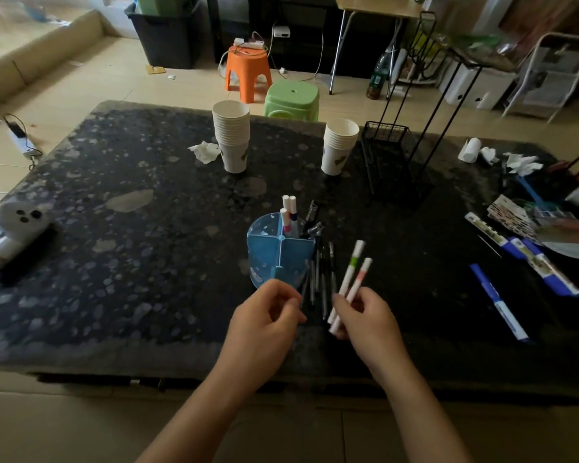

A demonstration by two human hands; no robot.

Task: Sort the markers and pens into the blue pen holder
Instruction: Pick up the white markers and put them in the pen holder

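Right hand (365,315) clamps two white markers (350,282); left hand (264,315) curls empty. Three markers (290,215) stand in the blue pen holder (278,255) (dark pens (321,279) beside). Two cup stacks (233,135) behind.

Bare table (131,269) is lying open to the left of the blue pen holder (278,252), giving easy passage. On its right, dark pens (321,279) are lying against its wall, crowding that side. Behind, two cup stacks (232,135) and a wire rack (390,158) are standing well back, leaving room between.
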